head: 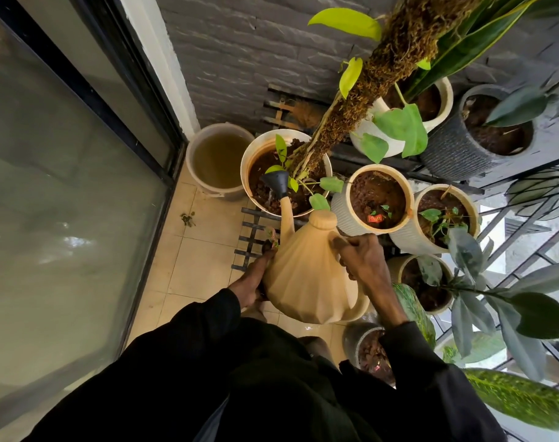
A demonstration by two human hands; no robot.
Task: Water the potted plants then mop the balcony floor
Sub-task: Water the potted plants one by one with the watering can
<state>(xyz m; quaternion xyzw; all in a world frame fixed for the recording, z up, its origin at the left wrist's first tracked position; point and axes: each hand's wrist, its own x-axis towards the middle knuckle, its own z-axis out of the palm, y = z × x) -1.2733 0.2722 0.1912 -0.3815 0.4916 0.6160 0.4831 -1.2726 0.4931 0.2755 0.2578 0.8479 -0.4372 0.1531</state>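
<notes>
Watering under way | beige faceted plastic watering can (307, 282) tilts over round cream moss-pole pot (247, 157) | right hand (364, 260) fingers wrap handle; left hand (251, 283) fingers unclear | mopping apparently not begun

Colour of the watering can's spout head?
Black, on the beige watering can; spout head, head view.

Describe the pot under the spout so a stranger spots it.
Find the corner where glass door meets dark brick wall; a bucket of murky water stands there. The cream pot beside it is the one. Only it holds a tall moss pole.
</notes>
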